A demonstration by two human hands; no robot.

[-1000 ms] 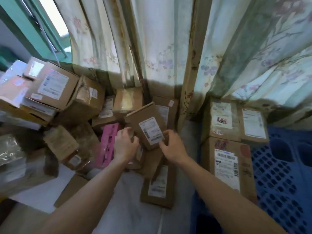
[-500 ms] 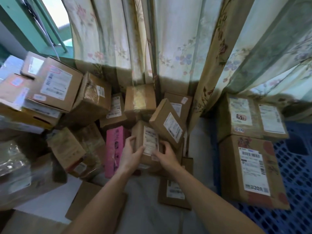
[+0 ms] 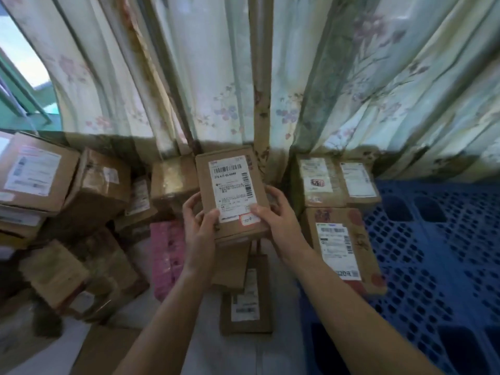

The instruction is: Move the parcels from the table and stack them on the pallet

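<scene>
A small brown cardboard parcel [image 3: 230,185] with a white shipping label is held up in the middle of the view, above the table. My left hand [image 3: 200,220] grips its lower left edge and my right hand [image 3: 276,215] grips its lower right edge, thumbs on the label face. The blue plastic pallet [image 3: 438,253] lies to the right. On its left part sit three brown parcels: one long one [image 3: 341,250] in front and two [image 3: 316,182] [image 3: 357,182] behind it by the curtain.
Many brown parcels [image 3: 100,190] are piled on the white table [image 3: 205,347] at left, with a pink package [image 3: 165,258] and a flat labelled parcel [image 3: 246,301] below my hands. Floral curtains [image 3: 216,77] hang close behind. A window [image 3: 19,63] is at far left.
Both hands took hold of the small parcel in the pile and lifted it up and slightly right. The view has turned right, toward the pallet.
</scene>
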